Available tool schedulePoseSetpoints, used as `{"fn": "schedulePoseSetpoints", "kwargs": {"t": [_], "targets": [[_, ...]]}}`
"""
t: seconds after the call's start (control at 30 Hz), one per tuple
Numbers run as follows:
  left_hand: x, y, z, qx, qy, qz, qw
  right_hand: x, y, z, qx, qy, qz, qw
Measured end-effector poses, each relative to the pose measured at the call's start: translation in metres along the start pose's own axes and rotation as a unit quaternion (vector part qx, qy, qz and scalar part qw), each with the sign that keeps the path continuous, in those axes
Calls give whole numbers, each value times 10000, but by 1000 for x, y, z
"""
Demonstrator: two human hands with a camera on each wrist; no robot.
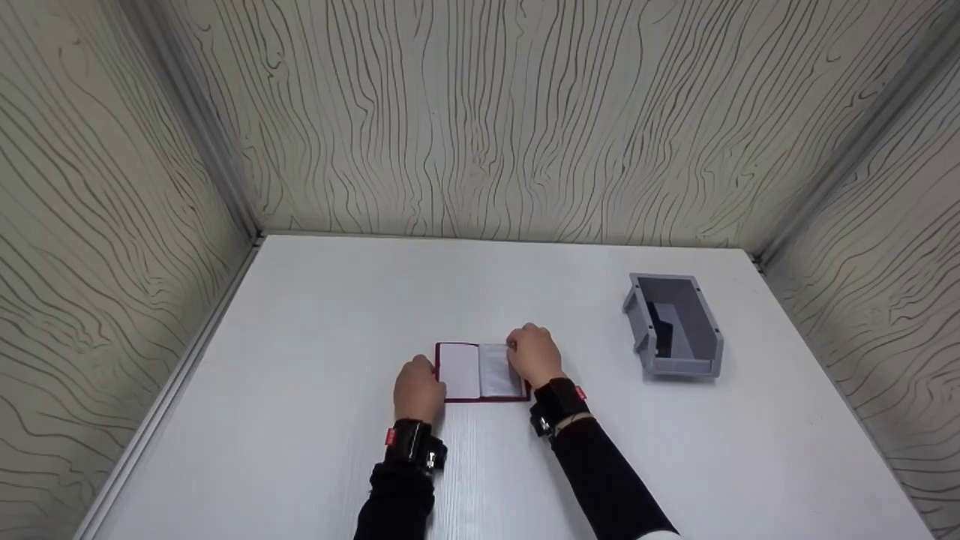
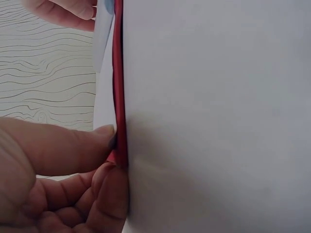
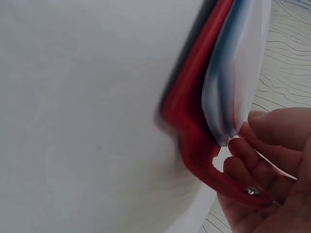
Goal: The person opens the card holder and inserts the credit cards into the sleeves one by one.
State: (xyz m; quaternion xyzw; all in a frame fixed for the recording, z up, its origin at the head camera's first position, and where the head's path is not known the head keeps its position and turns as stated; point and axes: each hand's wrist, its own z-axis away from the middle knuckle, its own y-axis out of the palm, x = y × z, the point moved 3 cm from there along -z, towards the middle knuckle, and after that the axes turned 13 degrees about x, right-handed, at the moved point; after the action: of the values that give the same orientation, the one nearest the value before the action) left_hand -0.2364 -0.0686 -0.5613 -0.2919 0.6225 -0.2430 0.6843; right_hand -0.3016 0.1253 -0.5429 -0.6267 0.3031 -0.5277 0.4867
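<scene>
A small red card holder [image 1: 487, 400] lies spread on the white table, with a white left page [image 1: 459, 371] and a clear plastic sleeve [image 1: 496, 371] on the right. At its left edge my left hand [image 1: 418, 390] pinches the red cover [image 2: 120, 97] between thumb and fingers. My right hand [image 1: 535, 356] is at the upper right edge, thumb and fingertips gripping the corner of the plastic sleeves [image 3: 221, 87]. Close by in the right wrist view, a red strap [image 3: 209, 172] with a metal snap [image 3: 251, 191] bends toward the palm.
A grey plastic bin [image 1: 681, 367] stands to the right on the white table [image 1: 337, 300], with a black item [image 1: 663, 330] inside. Wood-grain patterned walls [image 1: 480, 120] enclose the table at the back and both sides.
</scene>
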Motion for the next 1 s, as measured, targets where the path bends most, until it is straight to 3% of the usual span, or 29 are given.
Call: {"fn": "schedulePoseSetpoints", "kwargs": {"t": [1.0], "targets": [[2,0,0,-98,123,-95,9998,10,-13,-2,296,436,-571,9970]]}}
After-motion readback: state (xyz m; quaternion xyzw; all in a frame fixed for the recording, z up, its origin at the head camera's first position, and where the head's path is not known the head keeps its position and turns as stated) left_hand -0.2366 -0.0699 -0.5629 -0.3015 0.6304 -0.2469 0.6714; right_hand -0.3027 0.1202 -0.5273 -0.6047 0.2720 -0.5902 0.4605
